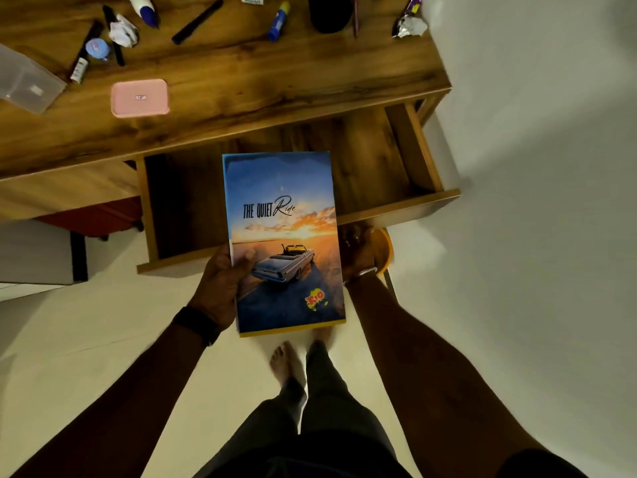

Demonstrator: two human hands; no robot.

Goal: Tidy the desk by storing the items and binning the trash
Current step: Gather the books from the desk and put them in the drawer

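Observation:
My left hand (220,284) grips the left edge of a notebook (282,236) whose cover shows a car at sunset and the words "The Quiet Ride". The notebook is held flat over the front of the open wooden drawer (379,160), which looks empty inside. My right hand (360,253) is partly hidden behind the notebook's right edge, its fingers curled on the drawer's front panel (406,205). On the desk (275,81) lie a crumpled paper (123,31) and a foil wrapper (410,25).
Also on the desk are a pink case (139,97), a clear plastic box (24,81), a black marker (197,21), a blue glue stick (278,22), a small blue jar (97,49) and a black cup (329,13). A yellow stool (385,250) stands below the drawer.

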